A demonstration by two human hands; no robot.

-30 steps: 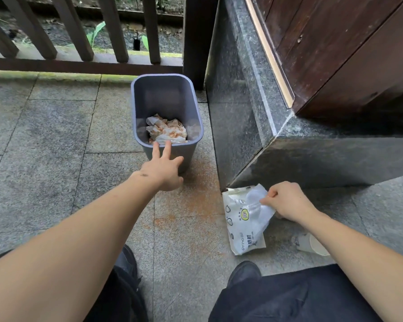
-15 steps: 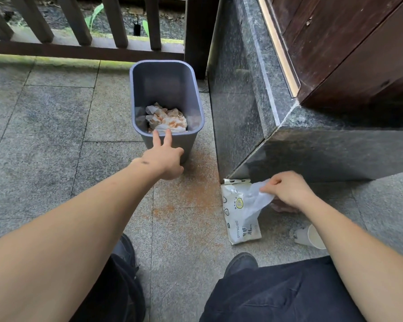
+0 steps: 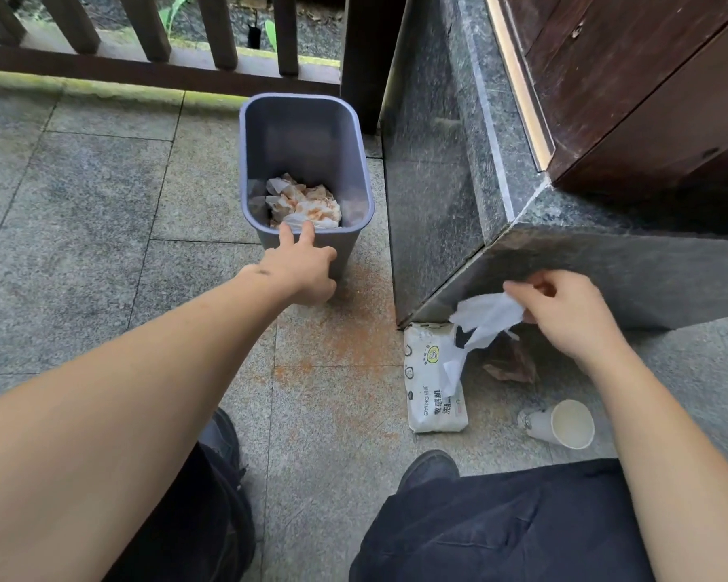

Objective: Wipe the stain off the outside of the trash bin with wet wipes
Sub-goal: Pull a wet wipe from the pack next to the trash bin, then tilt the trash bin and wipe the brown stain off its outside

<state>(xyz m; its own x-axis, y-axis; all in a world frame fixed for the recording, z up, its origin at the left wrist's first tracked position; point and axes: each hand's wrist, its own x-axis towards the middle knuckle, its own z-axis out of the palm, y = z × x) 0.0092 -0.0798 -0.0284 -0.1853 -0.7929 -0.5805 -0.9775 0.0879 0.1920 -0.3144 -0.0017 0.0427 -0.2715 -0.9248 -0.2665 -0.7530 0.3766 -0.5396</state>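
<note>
A grey-blue trash bin [image 3: 356, 161] stands upright on the stone floor, with crumpled orange-stained wipes [image 3: 305, 205] inside. My left hand [image 3: 301, 268] rests against its near wall, two straight fingers over the rim. A white wet-wipe pack [image 3: 431, 396] lies on the floor to the right. My right hand [image 3: 564, 312] pinches a white wipe [image 3: 482, 319] that hangs partly drawn out above the pack. The bin's near outer wall is mostly hidden by my left hand.
A dark granite step [image 3: 438, 195] rises right of the bin, with a wooden door [image 3: 648, 77] above. A wooden railing [image 3: 152, 39] runs behind. A paper cup [image 3: 562, 424] lies tipped by my right leg. Orange staining [image 3: 354, 329] marks the floor tiles.
My right hand has lifted up and right, drawing a wipe out of the pack. My left hand stays on the bin's rim.
</note>
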